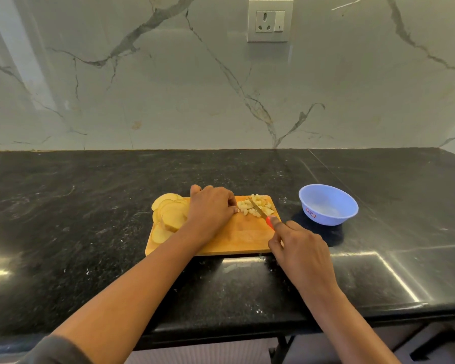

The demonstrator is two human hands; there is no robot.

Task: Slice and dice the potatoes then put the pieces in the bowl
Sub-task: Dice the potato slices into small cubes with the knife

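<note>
The only label in view is a small sticker with a red border [310, 213] on the near wall of the pale blue bowl [335, 218]; its print is too small and blurred to read. The bowl stands on the black worktop [90, 206], just to the right of the wooden cutting board [237, 237] and apart from it. Its inside looks pale and bare, though glare makes the bottom hard to judge.

The left hand [212, 208] lies on the middle of the board with its fingers curled down, the tips pinning a potato piece [237, 210] of which only a sliver shows. The rest lies under the fingers, so its shape cannot be told.

The right hand [298, 245] grips the knife [258, 208] by its red handle [269, 222], most of which is covered by the fingers. The forefinger is stretched along the handle. The blade slants up and to the left across a heap of diced potato [268, 210] at the board's far right corner, and whether the edge touches the wood cannot be made out.

A pile of round potato slices [170, 214] overlaps at the board's left end. Some hang past the edge and some are hidden by the left forearm. A grey sleeve [55, 350] is cut off at the lower left.

On the veined marble wall a white socket plate [269, 21] shows no readable marks.
</note>
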